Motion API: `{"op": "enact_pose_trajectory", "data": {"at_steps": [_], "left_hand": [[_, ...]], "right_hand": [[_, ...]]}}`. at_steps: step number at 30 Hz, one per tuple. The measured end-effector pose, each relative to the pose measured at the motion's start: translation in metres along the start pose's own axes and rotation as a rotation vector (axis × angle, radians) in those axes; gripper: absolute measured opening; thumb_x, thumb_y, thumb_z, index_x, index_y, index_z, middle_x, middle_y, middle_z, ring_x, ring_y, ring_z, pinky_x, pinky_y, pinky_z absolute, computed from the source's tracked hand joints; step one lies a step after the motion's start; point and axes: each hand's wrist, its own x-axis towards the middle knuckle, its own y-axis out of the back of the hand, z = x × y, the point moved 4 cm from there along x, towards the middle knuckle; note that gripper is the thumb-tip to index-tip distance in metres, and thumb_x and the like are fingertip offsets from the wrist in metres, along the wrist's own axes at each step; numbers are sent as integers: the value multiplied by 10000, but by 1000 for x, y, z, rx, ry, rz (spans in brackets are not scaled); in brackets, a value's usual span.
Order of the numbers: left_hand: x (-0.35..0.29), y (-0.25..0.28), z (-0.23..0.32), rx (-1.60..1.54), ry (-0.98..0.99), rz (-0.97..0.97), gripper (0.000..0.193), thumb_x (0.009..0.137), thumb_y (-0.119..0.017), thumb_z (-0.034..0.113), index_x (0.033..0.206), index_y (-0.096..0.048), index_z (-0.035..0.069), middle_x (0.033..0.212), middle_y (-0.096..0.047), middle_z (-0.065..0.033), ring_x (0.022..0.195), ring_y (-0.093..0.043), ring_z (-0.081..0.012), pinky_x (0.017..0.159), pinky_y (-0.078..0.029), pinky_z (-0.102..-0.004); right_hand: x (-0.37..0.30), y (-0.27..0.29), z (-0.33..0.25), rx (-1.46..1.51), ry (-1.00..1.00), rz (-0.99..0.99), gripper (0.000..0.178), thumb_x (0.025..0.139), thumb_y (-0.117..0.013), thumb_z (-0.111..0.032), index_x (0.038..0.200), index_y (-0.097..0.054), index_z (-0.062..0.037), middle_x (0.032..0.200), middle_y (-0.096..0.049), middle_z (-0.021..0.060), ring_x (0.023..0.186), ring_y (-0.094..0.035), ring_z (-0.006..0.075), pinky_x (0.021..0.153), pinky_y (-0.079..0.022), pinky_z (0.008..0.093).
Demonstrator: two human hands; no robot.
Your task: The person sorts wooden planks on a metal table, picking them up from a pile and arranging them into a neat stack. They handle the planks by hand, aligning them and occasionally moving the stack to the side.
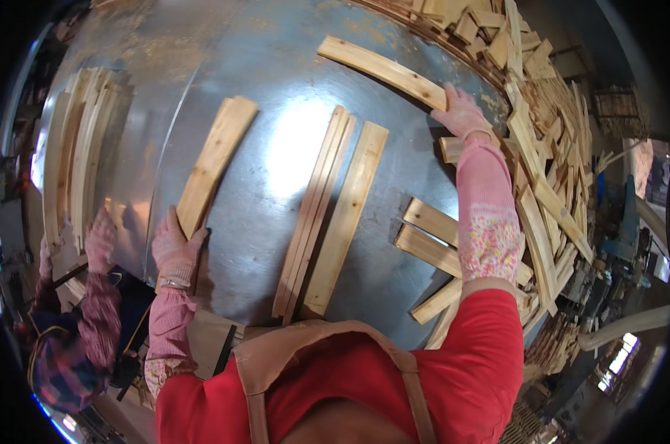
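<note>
Gloved left hand (176, 248) lay flat, fingers spread, on the near end of a pale wooden slat (215, 164) resting on the metal table (275, 66). Gloved right hand (460, 111) I saw pressed open against the end of a long slat (383, 70) at the far edge (beside the heaped offcut pile (549, 148)). Three parallel slats (331, 214) lay between, untouched

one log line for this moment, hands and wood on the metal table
left hand: flat on lower end of plank | right hand: on end of far slat | metal table: slat bundle mid
</note>
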Motion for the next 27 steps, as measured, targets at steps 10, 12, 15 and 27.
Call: {"op": "enact_pose_trajectory", "data": {"at_steps": [10, 12, 15, 27], "left_hand": [[-157, -91, 184, -317, -816, 179, 1180, 659, -970, 473, 1618, -427, 50, 1642, -400, -301, 1462, -423, -552, 1193, -391, -603], [-162, -95, 184, -349, -832, 182, 1097, 762, -930, 381, 1649, -379, 44, 1659, -382, -298, 1468, -434, -534, 1182, -442, -530], [-160, -96, 180, -490, -627, -55, 1003, 825, -884, 305, 1640, -366, 35, 1652, -398, -284, 1482, -433, -508, 1182, -443, -517], [-166, -123, 134, -398, -633, -37, 901, 968, -692, 430, 1678, -312, 25, 1705, -322, -309, 1517, -422, -467, 1207, -420, -491]], "right_hand": [[-123, -23, -44, 771, 31, -142, 988, 979, -616, -685, 1665, -355, -24, 1517, -613, 256, 1255, -679, 355, 1089, -524, 440], [-205, -31, -70, 1159, -90, -358, 967, 984, -690, -608, 1673, -343, -25, 1445, -651, 207, 1181, -670, 291, 1040, -545, 417], [-292, -85, -98, 1232, -231, -493, 876, 1016, -715, -513, 1635, -386, 12, 1295, -703, 133, 1092, -665, 237, 966, -567, 402], [-362, -214, -224, 2576, -148, -803, 526, 976, -617, -193, 1425, -584, 79, 1159, -737, 254, 1061, -721, 391, 1030, -562, 491]]}}
